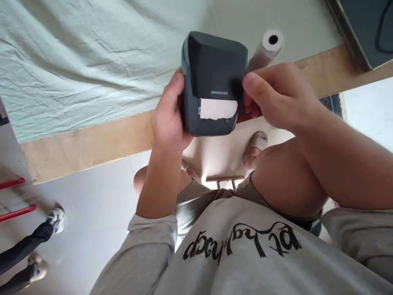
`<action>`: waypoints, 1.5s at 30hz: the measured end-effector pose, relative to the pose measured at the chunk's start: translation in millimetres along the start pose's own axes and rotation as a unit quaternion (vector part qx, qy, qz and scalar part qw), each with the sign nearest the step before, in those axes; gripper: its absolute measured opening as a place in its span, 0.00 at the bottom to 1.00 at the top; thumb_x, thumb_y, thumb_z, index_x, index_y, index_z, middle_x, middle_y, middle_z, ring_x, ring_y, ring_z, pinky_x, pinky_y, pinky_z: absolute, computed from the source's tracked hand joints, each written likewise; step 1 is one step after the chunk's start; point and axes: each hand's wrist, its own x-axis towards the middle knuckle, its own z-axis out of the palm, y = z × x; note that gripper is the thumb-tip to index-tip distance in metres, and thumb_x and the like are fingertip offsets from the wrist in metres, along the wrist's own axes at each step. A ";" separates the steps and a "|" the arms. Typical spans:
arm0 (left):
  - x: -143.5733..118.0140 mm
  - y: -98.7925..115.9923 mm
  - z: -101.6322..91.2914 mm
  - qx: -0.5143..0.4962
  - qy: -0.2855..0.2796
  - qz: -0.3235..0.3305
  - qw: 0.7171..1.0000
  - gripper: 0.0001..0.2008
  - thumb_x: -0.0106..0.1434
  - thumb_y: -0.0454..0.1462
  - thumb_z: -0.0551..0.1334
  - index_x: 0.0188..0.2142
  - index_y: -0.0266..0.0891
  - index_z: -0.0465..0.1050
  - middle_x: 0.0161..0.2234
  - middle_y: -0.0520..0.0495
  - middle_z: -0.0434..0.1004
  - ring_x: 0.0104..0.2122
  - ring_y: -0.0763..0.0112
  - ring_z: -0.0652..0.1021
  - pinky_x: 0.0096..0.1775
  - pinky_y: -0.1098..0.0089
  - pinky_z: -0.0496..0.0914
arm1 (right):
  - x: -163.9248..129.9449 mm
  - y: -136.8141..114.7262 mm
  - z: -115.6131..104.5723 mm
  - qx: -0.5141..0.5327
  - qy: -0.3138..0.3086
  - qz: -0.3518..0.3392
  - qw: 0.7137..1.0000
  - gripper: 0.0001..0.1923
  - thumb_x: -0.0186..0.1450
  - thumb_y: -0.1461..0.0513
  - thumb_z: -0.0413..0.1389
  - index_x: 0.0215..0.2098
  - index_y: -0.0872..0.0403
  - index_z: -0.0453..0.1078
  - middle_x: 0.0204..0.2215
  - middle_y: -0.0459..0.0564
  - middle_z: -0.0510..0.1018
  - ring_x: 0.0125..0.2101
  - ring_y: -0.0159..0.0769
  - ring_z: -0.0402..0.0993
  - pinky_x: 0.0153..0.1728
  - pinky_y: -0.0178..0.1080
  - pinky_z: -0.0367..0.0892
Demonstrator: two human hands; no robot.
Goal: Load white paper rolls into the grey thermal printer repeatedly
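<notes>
A dark label printer (216,61) is held up over the table edge, its lid down. A white paper label (217,109) with a ragged lower edge sticks out of its front slot, above a small round button. My left hand (172,110) is wrapped round the printer's left side and underside. On the other side, my right hand (276,92) has its fingers curled and its thumb against the printer's right edge, near the lid; the fingertips are partly hidden. Just behind my right hand, a white paper roll (263,50) with a dark core hole lies on the table.
A pale green cloth (92,61) covers the table, with a bare wooden edge (92,153) along the front. At the top right is a dark tray-like object (365,28) with a black cable. Another person's feet (57,219) and red bars (18,213) show at the lower left.
</notes>
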 end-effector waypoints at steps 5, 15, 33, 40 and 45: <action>2.6 -0.9 -0.7 -0.022 0.024 0.032 0.999 0.10 0.58 0.38 0.50 0.27 0.37 0.66 0.24 0.52 0.66 0.27 0.78 0.68 0.33 0.72 0.65 | 3.3 -2.7 -1.4 -0.027 0.001 -0.036 0.999 0.28 0.56 0.44 0.41 0.25 0.62 0.60 0.18 0.45 0.63 0.18 0.11 0.51 0.20 0.22 0.44; 0.3 6.1 -1.0 0.071 0.020 -0.005 0.997 0.12 0.59 0.40 0.48 0.29 0.41 0.67 0.25 0.52 0.67 0.30 0.76 0.69 0.37 0.72 0.64 | -5.0 -11.1 -8.4 0.049 0.059 -0.071 0.995 0.28 0.48 0.45 0.52 0.24 0.62 0.52 0.18 0.44 0.59 0.18 0.10 0.51 0.17 0.22 0.44; 0.4 -1.4 -1.1 0.158 -0.011 0.008 0.987 0.12 0.57 0.43 0.51 0.37 0.40 0.64 0.29 0.47 0.67 0.36 0.71 0.72 0.31 0.76 0.66 | -3.9 -26.8 -11.0 -0.143 0.104 -0.083 0.981 0.19 0.57 0.49 0.42 0.41 0.50 0.62 0.35 0.47 0.66 0.41 0.26 0.61 0.32 0.28 0.52; -3.4 0.7 -0.2 0.175 -0.024 0.005 0.984 0.11 0.57 0.43 0.51 0.32 0.39 0.65 0.28 0.48 0.65 0.32 0.74 0.71 0.30 0.74 0.64 | -0.4 -43.1 -7.9 -0.255 0.040 -0.021 0.966 0.14 0.54 0.51 0.46 0.35 0.45 0.63 0.30 0.41 0.68 0.27 0.20 0.55 0.29 0.28 0.42; -3.5 0.4 -2.5 0.169 -0.031 0.004 0.985 0.11 0.56 0.43 0.53 0.36 0.41 0.65 0.29 0.47 0.67 0.33 0.71 0.71 0.29 0.73 0.60 | -4.7 -35.9 -8.9 -0.191 0.082 -0.059 0.976 0.20 0.50 0.55 0.52 0.42 0.43 0.57 0.35 0.35 0.68 0.23 0.14 0.55 0.29 0.26 0.50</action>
